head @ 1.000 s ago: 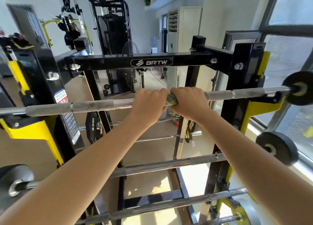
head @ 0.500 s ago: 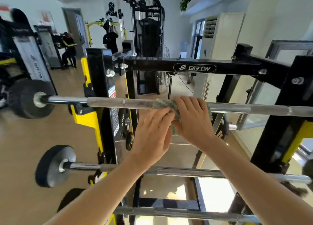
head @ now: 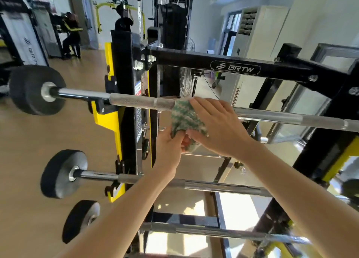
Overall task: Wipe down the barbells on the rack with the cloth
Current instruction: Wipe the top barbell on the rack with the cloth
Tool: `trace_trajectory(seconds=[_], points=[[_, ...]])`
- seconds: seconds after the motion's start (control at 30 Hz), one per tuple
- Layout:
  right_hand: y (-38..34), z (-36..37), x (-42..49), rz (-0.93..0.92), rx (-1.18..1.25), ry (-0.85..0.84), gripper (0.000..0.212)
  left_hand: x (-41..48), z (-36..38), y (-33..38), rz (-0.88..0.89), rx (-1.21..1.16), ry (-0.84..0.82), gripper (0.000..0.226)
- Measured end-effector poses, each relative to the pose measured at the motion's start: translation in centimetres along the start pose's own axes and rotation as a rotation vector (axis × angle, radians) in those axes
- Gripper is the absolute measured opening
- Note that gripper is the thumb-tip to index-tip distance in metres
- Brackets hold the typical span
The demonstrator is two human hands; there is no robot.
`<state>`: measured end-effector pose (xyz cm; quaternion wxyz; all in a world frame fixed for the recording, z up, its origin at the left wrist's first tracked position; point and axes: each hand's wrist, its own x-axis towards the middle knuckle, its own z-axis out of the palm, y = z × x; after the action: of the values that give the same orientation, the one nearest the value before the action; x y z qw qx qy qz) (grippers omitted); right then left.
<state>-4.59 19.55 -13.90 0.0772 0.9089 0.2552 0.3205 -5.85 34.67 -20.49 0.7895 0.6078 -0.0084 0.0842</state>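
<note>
The top barbell (head: 136,102) lies across the black and yellow rack (head: 124,121), its black plate at the far left. A green and white cloth (head: 184,118) hangs over the bar near the middle. My right hand (head: 219,125) lies flat on the cloth, fingers stretched toward the bar. Below the bar, my left hand (head: 169,149) pinches the cloth's lower edge. A second barbell (head: 213,186) and a third barbell (head: 204,230) rest on lower levels.
A black crossbeam marked BRTW (head: 235,68) runs just above the top bar. Plates (head: 62,173) stick out at the left over a wooden floor. A cable machine (head: 171,20) stands behind, and a person (head: 71,36) sits far back left.
Both hands let go of their grip round the bar. The cloth has unfolded and hangs down; my left hand dropped below the bar to its lower edge. The view swung left.
</note>
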Motion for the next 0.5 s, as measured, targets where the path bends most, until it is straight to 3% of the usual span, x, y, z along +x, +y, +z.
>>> trace_trajectory(seconds=[0.2,0.37,0.5], points=[[-2.3,0.0,4.5,-0.004,-0.059,-0.056,0.054,2.5,-2.7,1.3,-0.028,-0.078,0.055,0.015],[-1.2,-0.9,6.7,-0.011,-0.011,-0.240,0.069,4.2,-2.9,1.5,-0.069,-0.100,-0.001,0.018],[-1.3,0.6,5.6,0.006,-0.078,-0.066,0.056,4.2,-2.8,0.9,-0.092,-0.146,-0.059,0.022]])
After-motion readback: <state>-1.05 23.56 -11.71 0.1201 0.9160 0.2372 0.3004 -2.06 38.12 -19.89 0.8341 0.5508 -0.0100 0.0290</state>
